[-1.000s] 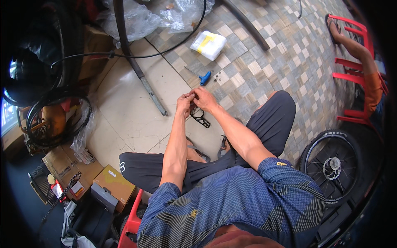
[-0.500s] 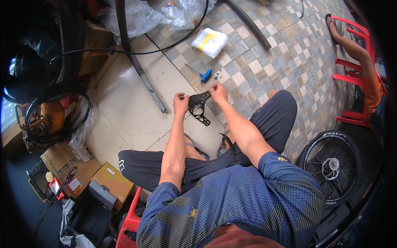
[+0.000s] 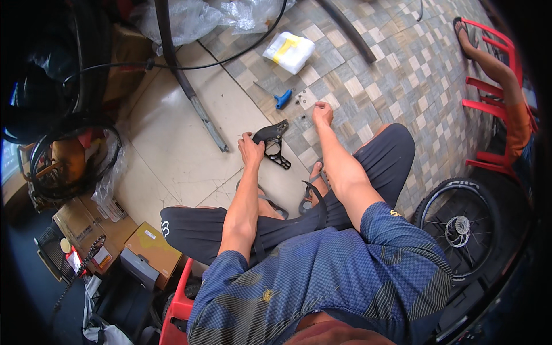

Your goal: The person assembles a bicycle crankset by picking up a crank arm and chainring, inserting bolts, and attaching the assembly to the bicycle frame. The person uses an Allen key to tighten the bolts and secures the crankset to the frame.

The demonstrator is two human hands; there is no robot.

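My left hand (image 3: 251, 150) is closed on the edge of a black chain guide (image 3: 271, 133), a flat bike part with cut-outs and an open ring in its middle. The guide is held above the floor in front of my knees. To its right, my right hand (image 3: 323, 114) is apart from it, thumb and fingers pinched together; whatever is between them is too small to make out. Several small bolts (image 3: 298, 99) lie on the floor just left of that hand. Beside them rests a blue-handled hex key (image 3: 282, 100).
A white package with yellow tape (image 3: 289, 53) lies farther off. Dark tubes (image 3: 214, 135) and a black cable (image 3: 230, 62) cross the floor. Cardboard boxes (image 3: 152, 253) stand at left, a bike wheel (image 3: 458, 231) at right. Another person's leg (image 3: 489, 66) shows by a red chair (image 3: 483, 106).
My right hand has let go of the chain guide and moved right and slightly up, near the bolts. My left hand keeps the guide, which has tilted and shifted slightly left.
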